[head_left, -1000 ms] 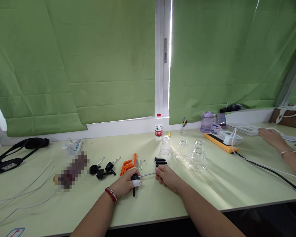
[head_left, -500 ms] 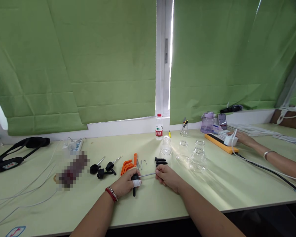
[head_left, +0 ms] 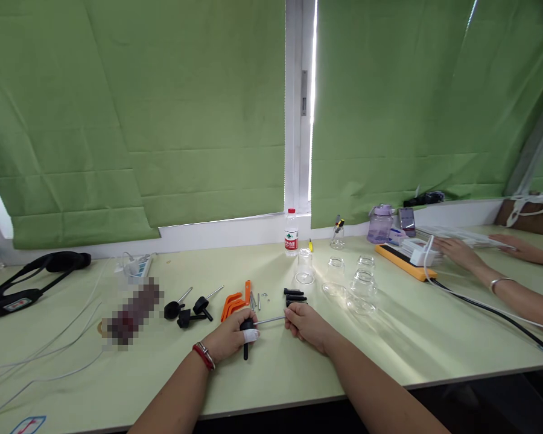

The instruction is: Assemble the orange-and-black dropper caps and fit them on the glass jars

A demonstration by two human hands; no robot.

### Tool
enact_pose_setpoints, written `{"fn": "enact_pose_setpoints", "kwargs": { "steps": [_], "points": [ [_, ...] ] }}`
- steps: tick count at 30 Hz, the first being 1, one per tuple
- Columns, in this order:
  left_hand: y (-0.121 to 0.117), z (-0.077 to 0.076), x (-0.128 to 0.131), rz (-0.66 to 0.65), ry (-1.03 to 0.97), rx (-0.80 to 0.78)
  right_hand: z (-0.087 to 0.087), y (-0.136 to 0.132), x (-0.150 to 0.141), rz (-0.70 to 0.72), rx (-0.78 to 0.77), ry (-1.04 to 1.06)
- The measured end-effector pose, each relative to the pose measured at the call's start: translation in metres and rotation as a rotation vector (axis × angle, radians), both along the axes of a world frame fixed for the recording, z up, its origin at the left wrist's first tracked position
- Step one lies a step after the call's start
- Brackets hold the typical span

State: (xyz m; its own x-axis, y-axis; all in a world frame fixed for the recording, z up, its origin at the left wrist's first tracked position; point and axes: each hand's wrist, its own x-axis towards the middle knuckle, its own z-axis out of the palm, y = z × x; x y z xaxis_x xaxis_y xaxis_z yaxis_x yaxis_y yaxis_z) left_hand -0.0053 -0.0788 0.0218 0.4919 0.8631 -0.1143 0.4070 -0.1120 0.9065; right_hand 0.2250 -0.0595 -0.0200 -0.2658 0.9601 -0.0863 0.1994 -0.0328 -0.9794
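angled inward, left hand (head_left: 228,339) wraps a black knob (head_left: 247,325) — right hand (head_left: 308,326), opposite, pinches its metal rod (head_left: 270,320).

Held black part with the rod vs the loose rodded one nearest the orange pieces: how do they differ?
Support: the held part is in the left hand, with the right hand closed at the far end of its rod; the loose part lies on the table, untouched.
Rod direction: the held part's points nearly straight right in view; the loose part's slants to the upper right.
Shared: black, slim metal rod.
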Motion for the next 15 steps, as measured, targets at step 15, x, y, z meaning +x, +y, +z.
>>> {"fn": "enact_pose_setpoints", "kwargs": {
  "steps": [15],
  "points": [
    [0.0000, 0.0011, 0.0012, -0.002, -0.017, -0.006, 0.0010, 0.0017, 0.0012, 0.022, -0.003, 0.068]
  ]
}}
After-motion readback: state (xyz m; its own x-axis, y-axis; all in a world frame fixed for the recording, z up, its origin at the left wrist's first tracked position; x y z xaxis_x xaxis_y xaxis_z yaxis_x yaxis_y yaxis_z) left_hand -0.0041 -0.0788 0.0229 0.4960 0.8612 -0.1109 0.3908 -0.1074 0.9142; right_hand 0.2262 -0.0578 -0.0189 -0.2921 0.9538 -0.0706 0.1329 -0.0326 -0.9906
